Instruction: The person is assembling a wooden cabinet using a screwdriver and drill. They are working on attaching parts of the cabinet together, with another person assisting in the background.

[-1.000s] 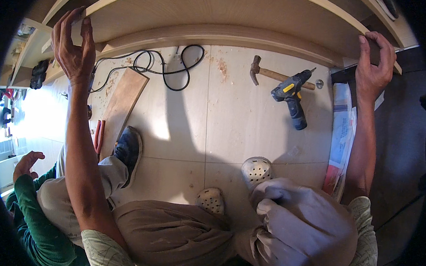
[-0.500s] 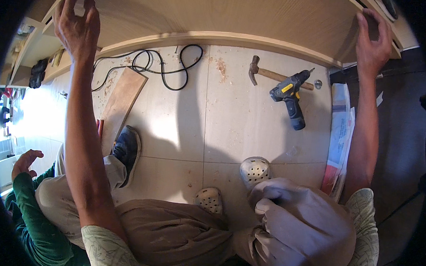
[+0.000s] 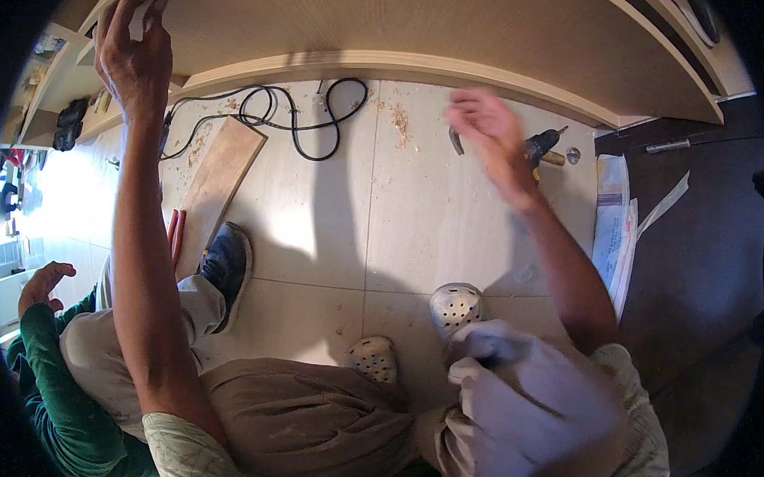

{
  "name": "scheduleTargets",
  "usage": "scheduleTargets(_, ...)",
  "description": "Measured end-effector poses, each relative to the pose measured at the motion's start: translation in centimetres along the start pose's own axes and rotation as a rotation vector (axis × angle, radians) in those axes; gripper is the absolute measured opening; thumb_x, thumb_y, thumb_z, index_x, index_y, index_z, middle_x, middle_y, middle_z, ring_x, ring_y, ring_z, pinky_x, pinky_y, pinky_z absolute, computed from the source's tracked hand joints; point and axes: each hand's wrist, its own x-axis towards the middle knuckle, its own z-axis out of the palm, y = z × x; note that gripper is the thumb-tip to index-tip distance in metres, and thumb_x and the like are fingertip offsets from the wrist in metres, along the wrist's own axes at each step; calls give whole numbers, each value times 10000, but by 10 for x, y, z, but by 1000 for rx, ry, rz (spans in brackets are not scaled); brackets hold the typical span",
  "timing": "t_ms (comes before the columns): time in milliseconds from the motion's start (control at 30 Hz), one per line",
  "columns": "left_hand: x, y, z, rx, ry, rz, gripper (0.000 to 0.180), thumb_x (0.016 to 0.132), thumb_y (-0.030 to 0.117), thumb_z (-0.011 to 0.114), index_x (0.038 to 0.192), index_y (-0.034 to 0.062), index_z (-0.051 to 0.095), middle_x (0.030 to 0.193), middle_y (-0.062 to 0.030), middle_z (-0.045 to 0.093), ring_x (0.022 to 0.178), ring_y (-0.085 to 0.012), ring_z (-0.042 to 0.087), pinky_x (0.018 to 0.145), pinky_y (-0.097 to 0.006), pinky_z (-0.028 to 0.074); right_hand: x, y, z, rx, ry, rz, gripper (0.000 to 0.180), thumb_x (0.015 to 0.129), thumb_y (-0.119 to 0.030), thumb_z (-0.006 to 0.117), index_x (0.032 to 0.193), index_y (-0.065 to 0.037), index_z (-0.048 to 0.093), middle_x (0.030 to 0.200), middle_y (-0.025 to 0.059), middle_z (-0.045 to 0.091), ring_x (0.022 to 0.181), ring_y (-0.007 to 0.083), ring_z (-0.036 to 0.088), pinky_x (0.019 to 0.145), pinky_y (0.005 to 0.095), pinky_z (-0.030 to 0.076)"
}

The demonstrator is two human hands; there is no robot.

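Note:
At the upper left, my left hand (image 3: 136,61) has its fingers bent round the edge of a light wood-grain cabinet panel (image 3: 408,22). My right hand (image 3: 487,141), smeared by motion, hangs over the tools on the floor, and its fingers are too blurred to read. Beneath it lies a claw hammer (image 3: 553,158); its head shows only in part and most of its handle is covered. A cordless drill (image 3: 543,144) lies across the handle, with its grip hidden behind my hand and forearm.
A black cable (image 3: 294,132) loops beside a wooden board (image 3: 223,168) on the pale tiles (image 3: 417,214). A person in a green sleeve (image 3: 56,386) sits at my left. Papers (image 3: 613,223) and a dark surface (image 3: 697,252) lie at the right. Wood shavings (image 3: 399,124) litter the floor.
My right hand has left the panel's right end and swung left and nearer, over the hammer and drill. My left hand stays at the panel's left edge.

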Motion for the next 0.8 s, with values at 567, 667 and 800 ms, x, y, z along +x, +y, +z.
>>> scheduleTargets(567, -3, -1, -12, 39, -76, -12, 221, 985, 284, 813, 1205, 269, 818, 1265, -41, 771, 1216, -251, 724, 1032, -449, 583, 131, 105, 79, 758, 389, 104, 322, 979, -151, 811, 1092, 93, 633, 1113, 220, 734, 1049, 393, 778, 977, 494, 667)
scheduleTargets(667, -14, 0, -24, 82, -91, -27, 226, 968, 283, 832, 1193, 274, 816, 1265, -35, 773, 1235, -247, 721, 1040, -460, 585, 131, 104, 80, 757, 392, 103, 319, 969, -142, 819, 1082, 92, 634, 1122, 224, 735, 1051, 398, 778, 964, 493, 673)
scheduleTargets(800, -22, -2, -32, 95, -110, 16, 235, 951, 263, 849, 1184, 276, 819, 1256, -23, 782, 1220, -235, 731, 1040, -454, 592, 128, 103, 78, 753, 394, 118, 319, 970, -146, 821, 1090, 86, 637, 1142, 224, 738, 1062, 393, 779, 958, 493, 674)
